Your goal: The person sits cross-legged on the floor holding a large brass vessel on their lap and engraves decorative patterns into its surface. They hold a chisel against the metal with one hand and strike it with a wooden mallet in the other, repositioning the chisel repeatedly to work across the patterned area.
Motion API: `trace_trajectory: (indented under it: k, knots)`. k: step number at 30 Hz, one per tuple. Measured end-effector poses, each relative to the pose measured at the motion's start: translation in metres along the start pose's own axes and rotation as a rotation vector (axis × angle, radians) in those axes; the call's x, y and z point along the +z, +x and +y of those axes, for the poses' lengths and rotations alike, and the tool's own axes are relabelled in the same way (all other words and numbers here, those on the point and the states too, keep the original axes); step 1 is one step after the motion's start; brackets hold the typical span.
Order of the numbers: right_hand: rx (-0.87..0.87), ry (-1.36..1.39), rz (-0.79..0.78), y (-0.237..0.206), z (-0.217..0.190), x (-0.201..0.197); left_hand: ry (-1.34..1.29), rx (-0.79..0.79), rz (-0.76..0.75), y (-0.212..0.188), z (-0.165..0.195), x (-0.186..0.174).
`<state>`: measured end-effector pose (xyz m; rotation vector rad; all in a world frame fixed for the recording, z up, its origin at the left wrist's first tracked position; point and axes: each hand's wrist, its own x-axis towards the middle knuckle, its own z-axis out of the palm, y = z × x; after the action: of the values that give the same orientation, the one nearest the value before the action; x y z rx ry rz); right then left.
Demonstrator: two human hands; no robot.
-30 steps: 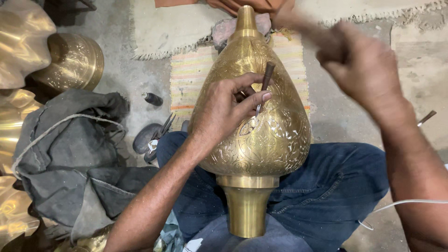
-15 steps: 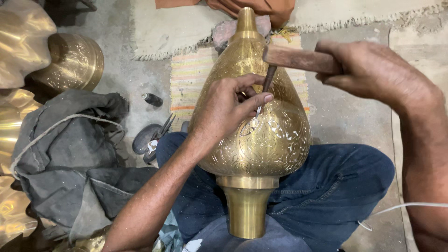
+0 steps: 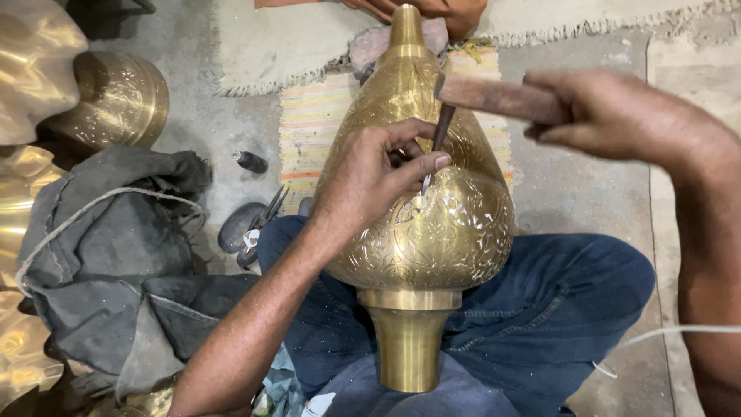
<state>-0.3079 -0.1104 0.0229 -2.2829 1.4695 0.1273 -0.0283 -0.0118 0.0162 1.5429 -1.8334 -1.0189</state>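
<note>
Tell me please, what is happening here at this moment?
A person sits on the floor with a large engraved brass vessel lying across the lap. The left hand holds a thin chisel with its tip on the brass surface. The right hand holds a wooden mallet at the chisel's top end. A grey cloth lies beside them.

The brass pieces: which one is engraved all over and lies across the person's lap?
The large teardrop-shaped brass vessel in the middle, under both hands. The round brass pot sits apart on the floor, upper left.

Cloth bundle (image 3: 116, 262) left of vase (image 3: 421, 224)
</note>
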Motion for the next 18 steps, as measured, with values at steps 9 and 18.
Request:
trace_trajectory:
  k: [9,18]
  knots:
    - [-0.102,0.261,0.147,-0.003,0.004,-0.002,-0.013,0.004,-0.028,-0.001,-0.002,0.0]
    - [-0.076,0.146,0.446,-0.051,-0.046,0.037,-0.708,-0.019,0.681,-0.059,-0.043,-0.027]
